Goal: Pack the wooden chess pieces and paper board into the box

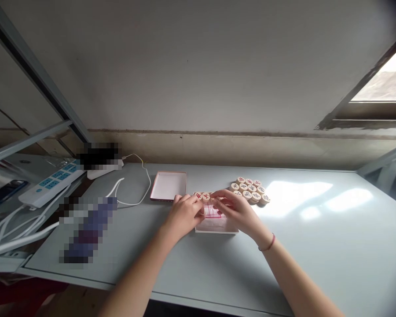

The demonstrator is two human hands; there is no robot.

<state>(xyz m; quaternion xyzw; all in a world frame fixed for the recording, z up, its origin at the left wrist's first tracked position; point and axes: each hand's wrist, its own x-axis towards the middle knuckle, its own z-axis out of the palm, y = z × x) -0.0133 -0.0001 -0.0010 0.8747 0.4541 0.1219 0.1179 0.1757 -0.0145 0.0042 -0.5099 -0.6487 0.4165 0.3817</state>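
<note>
box [218, 226] – shallow, pink-lined, open, flat on table | discs [202, 196] – round, wooden, along its far edge

— The bench [317, 229]?
— Smooth, pale, faintly glossy where sunlight lands.
— The round pieces [250, 189]?
— Light wood, matt, with printed marks.
— The open box [169, 186]?
— Card, matt white inside. The power strip [51, 182] looks like smooth plastic.

Tan discs [250, 189] bear red and dark characters; table [317, 246] pale blue-grey.

The two hands cover most of the shallow box [218, 226]; piece markings are unreadable.
</note>
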